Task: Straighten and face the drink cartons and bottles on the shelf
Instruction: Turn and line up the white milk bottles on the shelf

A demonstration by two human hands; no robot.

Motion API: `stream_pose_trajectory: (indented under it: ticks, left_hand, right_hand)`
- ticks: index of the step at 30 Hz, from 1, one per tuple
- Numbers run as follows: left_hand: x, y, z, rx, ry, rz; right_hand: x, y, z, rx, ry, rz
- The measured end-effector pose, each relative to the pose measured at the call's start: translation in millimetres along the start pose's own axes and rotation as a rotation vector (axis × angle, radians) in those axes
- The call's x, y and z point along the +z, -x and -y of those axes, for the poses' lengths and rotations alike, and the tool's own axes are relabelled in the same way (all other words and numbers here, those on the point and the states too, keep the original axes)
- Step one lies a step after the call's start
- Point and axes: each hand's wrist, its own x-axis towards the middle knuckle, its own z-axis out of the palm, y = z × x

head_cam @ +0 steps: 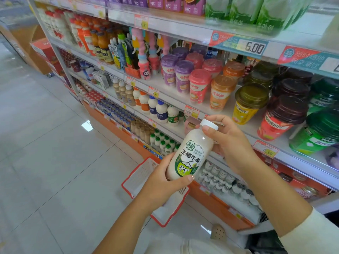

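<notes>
The coconut milk bottle (190,154) is held in the air in front of the front edge of the shelf (170,99) that carries the lidded drink cups (200,85), not resting on any board. Its long axis is tilted: the white cap (209,124) points up and to the right, towards the shelving, and the base points down and to the left. The green and white label faces the camera, its print readable.

The left hand (161,184) comes up from below and grips the base, with the thumb laid across the lower front of the bottle; its other fingers are hidden behind the bottle. The right hand (231,142) reaches in from the right, the forearm slanting up out of a cream sleeve (311,233). It holds the neck just under the cap, thumb on the near side and fingers curled round the far side.

Below the hands a red-rimmed basket (141,176) is partly covered by the left forearm. The cartons on the top shelf are cut off by the picture's upper edge, and the far bottles at upper left are too blurred to read.
</notes>
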Motion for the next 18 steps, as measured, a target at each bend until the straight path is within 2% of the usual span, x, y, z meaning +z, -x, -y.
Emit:
stream_pose_trajectory:
  ticks: [11, 18]
  left_hand:
    - [17.7, -11.9, 1.8, -0.004, 0.049, -0.036]
    - [25.6, -23.9, -8.1, 0.003, 0.033, 0.052]
  right_hand:
    - [-20.4, -0.2, 9.0, -0.007, 0.138, -0.034]
    - [-34.3, 2.2, 19.6, -0.036, 0.154, -0.127]
